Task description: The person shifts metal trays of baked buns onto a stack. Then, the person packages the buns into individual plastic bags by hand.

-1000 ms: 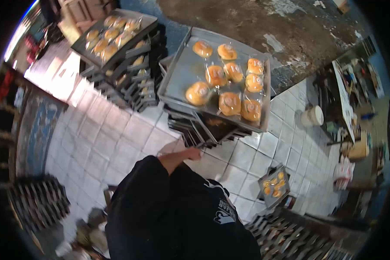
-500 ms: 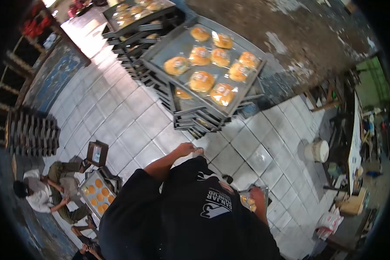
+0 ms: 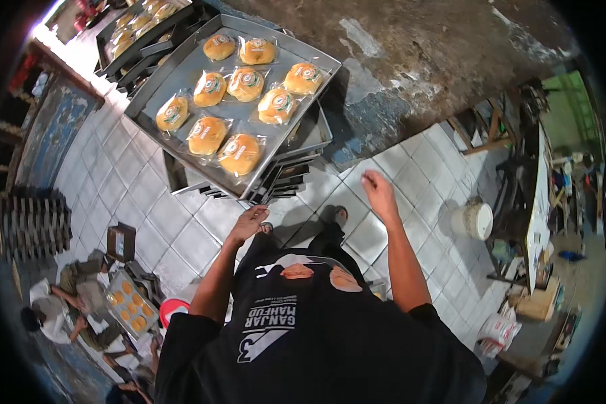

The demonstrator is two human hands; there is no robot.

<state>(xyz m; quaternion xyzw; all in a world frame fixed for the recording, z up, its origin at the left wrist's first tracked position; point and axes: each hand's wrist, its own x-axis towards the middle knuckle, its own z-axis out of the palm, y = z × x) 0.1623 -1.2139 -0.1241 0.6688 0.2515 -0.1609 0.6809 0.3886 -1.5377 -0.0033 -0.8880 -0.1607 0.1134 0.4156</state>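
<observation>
My left hand (image 3: 249, 222) is just below the near corner of a metal tray (image 3: 158, 124), fingers loosely extended and nothing visible in them. Whether a fingertip touches the corner is unclear. Right of the tray, my right hand (image 3: 380, 192) hangs over the tiled floor, its fingers loosely bent and empty. On the tray lie several round golden buns in clear printed wrappers, among them one bun (image 3: 240, 153) at the near edge. Beneath it, more metal trays (image 3: 283, 176) are stacked at differing angles.
Another tray stack (image 3: 148, 48) with wrapped buns stands behind, at the upper left. Dark trays (image 3: 34, 225) are piled at the far left. A seated person (image 3: 54, 306) is beside a tray of buns (image 3: 129, 306). A white bucket (image 3: 473, 221) stands on the right, near a cluttered table.
My right hand has come up from a small tray low beside my body to the front. My left hand remains near the stack, its fingers now looser. The tray stack appears farther left.
</observation>
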